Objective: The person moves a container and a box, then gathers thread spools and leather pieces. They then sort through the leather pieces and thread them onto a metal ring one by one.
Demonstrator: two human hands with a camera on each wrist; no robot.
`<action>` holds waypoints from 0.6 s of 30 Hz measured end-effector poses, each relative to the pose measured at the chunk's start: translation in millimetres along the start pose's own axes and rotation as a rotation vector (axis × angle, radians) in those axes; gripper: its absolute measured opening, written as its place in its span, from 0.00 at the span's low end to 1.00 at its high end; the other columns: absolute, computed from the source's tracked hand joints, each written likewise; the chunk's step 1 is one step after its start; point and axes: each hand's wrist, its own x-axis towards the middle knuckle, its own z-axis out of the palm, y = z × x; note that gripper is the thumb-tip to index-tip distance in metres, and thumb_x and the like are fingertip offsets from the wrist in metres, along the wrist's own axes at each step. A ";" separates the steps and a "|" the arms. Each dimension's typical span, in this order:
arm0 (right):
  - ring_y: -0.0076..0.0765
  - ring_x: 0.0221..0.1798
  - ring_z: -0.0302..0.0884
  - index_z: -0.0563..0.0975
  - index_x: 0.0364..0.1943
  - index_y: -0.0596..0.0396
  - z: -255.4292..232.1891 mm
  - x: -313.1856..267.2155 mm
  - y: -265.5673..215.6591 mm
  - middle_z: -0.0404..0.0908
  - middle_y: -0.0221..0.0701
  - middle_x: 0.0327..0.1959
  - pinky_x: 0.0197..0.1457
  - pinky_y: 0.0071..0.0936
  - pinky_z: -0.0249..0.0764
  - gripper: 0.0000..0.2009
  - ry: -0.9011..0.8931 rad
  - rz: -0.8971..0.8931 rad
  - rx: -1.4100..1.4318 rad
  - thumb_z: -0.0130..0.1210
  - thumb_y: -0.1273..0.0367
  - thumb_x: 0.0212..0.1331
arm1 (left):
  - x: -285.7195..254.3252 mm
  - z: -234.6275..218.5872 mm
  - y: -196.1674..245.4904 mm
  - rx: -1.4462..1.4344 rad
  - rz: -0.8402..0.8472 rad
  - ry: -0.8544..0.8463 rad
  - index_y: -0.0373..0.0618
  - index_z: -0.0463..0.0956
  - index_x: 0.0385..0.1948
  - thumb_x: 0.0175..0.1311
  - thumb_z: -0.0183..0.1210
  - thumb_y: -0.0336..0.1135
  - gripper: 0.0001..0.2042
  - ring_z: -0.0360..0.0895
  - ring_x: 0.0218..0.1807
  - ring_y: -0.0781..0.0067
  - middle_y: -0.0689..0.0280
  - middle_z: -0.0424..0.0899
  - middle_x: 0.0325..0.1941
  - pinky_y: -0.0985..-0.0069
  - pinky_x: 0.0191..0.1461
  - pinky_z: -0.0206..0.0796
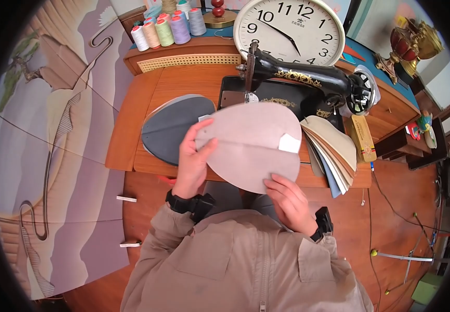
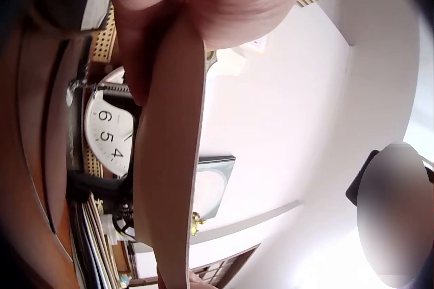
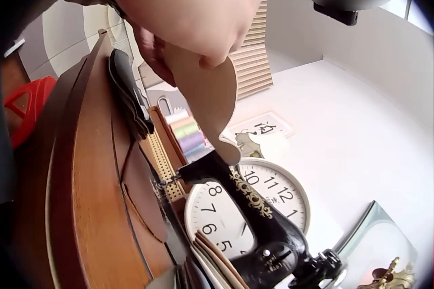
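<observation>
A pale pinkish-grey, rounded panel (image 1: 251, 127) with a crease across its middle and a white label (image 1: 289, 143) is held up in front of the body. My left hand (image 1: 193, 153) pinches its narrow left end, thumb on top. At the lower right edge, my right hand (image 1: 290, 202) grips the panel, fingers over the near face; its thumb is hidden in the head view. From the left wrist, the panel (image 2: 169, 147) shows nearly edge-on below the hand. On the table to the left lies a stack of dark grey panels (image 1: 170, 130).
A black sewing machine (image 1: 308, 75) stands behind the panel, with a large clock (image 1: 290, 26) at its back. Fanned panels (image 1: 334, 145) overhang the table's front edge beside a yellow box (image 1: 362, 138). Thread spools (image 1: 178, 28) line the back shelf.
</observation>
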 end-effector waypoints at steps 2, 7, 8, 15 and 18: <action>0.50 0.58 0.78 0.78 0.41 0.63 12.3 15.0 4.6 0.82 0.41 0.50 0.55 0.41 0.78 0.13 -0.014 0.014 0.068 0.60 0.82 0.49 | 4.2 -12.7 12.8 0.082 0.100 0.039 0.40 0.75 0.57 0.66 0.59 0.21 0.18 0.77 0.53 0.78 0.64 0.80 0.55 0.78 0.56 0.71; 0.52 0.63 0.74 0.76 0.46 0.62 53.2 56.2 8.3 0.80 0.41 0.52 0.61 0.39 0.75 0.11 -0.054 0.136 0.351 0.58 0.80 0.58 | 26.1 -63.4 36.7 0.401 0.233 0.188 0.39 0.82 0.49 0.66 0.57 0.20 0.12 0.77 0.47 0.80 0.64 0.83 0.49 0.82 0.53 0.70; 0.53 0.64 0.73 0.76 0.49 0.61 58.6 58.5 8.9 0.79 0.42 0.53 0.63 0.40 0.73 0.13 -0.080 0.145 0.365 0.58 0.78 0.59 | 30.6 -76.2 40.3 0.443 0.227 0.244 0.39 0.82 0.49 0.66 0.57 0.20 0.12 0.77 0.46 0.80 0.64 0.83 0.48 0.83 0.51 0.70; 0.55 0.58 0.74 0.75 0.51 0.62 55.6 43.0 36.0 0.79 0.44 0.51 0.61 0.42 0.72 0.16 -0.133 0.315 0.125 0.59 0.76 0.57 | 49.6 -159.3 39.7 0.777 0.078 0.262 0.41 0.79 0.55 0.60 0.61 0.20 0.19 0.78 0.53 0.70 0.58 0.82 0.55 0.74 0.55 0.70; 0.54 0.56 0.74 0.76 0.51 0.62 45.5 35.2 57.8 0.79 0.44 0.50 0.61 0.42 0.72 0.17 -0.032 0.353 -0.120 0.59 0.75 0.56 | 40.1 -130.6 50.5 1.599 0.311 0.381 0.44 0.72 0.63 0.55 0.67 0.26 0.29 0.69 0.66 0.53 0.51 0.72 0.65 0.63 0.68 0.62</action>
